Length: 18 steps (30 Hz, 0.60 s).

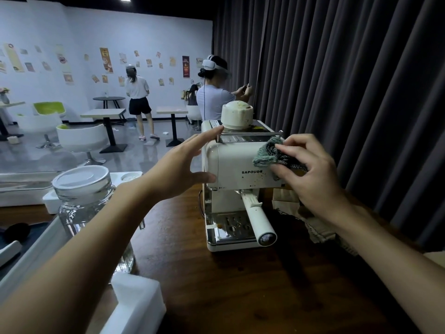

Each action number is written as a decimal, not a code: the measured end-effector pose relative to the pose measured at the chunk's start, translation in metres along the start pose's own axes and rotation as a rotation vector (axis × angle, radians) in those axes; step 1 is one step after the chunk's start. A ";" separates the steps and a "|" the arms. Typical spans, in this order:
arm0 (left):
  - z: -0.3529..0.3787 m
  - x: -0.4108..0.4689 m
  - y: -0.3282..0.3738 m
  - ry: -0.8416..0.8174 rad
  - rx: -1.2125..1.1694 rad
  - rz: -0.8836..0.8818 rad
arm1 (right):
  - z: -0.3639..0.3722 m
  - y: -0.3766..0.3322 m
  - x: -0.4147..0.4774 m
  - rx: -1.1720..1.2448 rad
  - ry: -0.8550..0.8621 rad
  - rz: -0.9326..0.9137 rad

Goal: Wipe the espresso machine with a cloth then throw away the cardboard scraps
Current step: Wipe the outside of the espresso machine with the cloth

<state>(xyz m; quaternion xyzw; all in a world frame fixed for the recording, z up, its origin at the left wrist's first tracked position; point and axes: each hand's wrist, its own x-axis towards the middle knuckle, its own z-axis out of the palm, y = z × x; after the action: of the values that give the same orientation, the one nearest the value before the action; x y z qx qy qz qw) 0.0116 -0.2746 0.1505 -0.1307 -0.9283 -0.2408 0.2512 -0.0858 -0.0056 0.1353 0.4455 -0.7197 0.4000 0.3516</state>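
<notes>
A dark wooden tabletop (212, 288) carries a cream espresso machine (237, 165) that stands upright towards the far right, its front lettered SAPOUDR and flecked with small brown spots. The left hand (178, 172) lies open with straight, spread fingers, the forefinger reaching the machine's top left edge and the thumb touching its left front corner. The right hand (313, 179) curls its fingers round a grey-green knitted cloth (268, 153) and presses it against the machine's upper right front corner. A round cream cap (237, 115) sits on the machine's top, and the portafilter handle (260, 218) juts towards the near side above the metal drip tray (228, 229). Just right of the machine lies a tan piece (285, 196) (possibly cardboard, though the right hand hides much of it) on a lace-edged mat (320, 231). A lidded glass jar (86, 206) stands on the left, with a white foam block (137, 302) nearer. A dark pleated curtain (349, 80) closes the right side. Beyond, a glossy grey floor (72, 162) holds small tables (103, 113) and white tub chairs (81, 138) before a pale wall (156, 34) dotted with posters; one person in black shorts (138, 92) faces the wall, and another wearing a white headset (213, 98) stands just behind the machine.
</notes>
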 end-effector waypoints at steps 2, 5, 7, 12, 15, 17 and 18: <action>0.000 0.000 -0.001 -0.007 -0.014 0.009 | -0.001 0.003 -0.002 -0.031 0.016 -0.027; 0.001 -0.001 -0.004 -0.033 -0.039 0.017 | 0.002 0.002 -0.001 -0.047 0.027 -0.048; 0.000 -0.001 -0.005 -0.055 -0.034 0.028 | 0.006 -0.003 0.003 -0.048 0.017 -0.057; -0.003 -0.001 -0.005 -0.067 -0.023 0.034 | 0.025 -0.026 0.012 -0.003 -0.017 -0.079; -0.004 -0.002 -0.005 -0.084 -0.046 0.032 | 0.039 -0.037 0.015 -0.003 -0.016 -0.140; -0.005 -0.001 -0.005 -0.088 -0.050 0.035 | 0.049 -0.042 0.018 0.022 -0.029 -0.170; -0.005 -0.001 -0.005 -0.086 -0.043 0.037 | 0.053 -0.044 0.018 0.033 -0.036 -0.182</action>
<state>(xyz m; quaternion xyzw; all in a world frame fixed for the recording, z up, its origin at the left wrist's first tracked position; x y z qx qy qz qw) 0.0124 -0.2819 0.1518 -0.1635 -0.9303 -0.2500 0.2128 -0.0597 -0.0715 0.1400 0.5219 -0.6757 0.3702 0.3661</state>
